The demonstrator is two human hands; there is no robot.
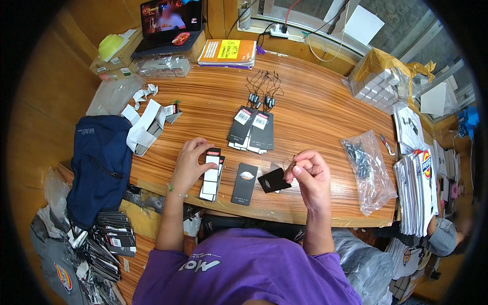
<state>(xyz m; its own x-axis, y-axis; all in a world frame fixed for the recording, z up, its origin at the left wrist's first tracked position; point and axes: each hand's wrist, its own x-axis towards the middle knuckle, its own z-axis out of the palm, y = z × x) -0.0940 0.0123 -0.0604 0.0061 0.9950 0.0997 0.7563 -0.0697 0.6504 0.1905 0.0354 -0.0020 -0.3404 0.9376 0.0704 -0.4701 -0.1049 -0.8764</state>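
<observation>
My left hand point(190, 163) rests at the left edge of a small stack of hang tags point(210, 179) with white labels and red tops. Its thumb lies across the top tag, and its fingers are apart. My right hand point(311, 178) is closed in a pinch on a thin dark string, only partly visible. Beside those fingers is a small black tag point(273, 181), tilted, with a paler piece under it. Between my hands a dark grey hang tag point(245, 184) with an oval logo lies flat. Beyond it are two fanned piles of grey tags point(262, 133) with barcode stickers, black strings spread above them.
A clear plastic bag point(373, 178) of black strings lies right, near small snips point(387, 144) and stacked folded bags point(416, 188). A wrapped block of small boxes point(378, 84) stands far right. Left are a torn white box point(147, 124) and a navy bag point(101, 165); a laptop point(170, 23) stands behind.
</observation>
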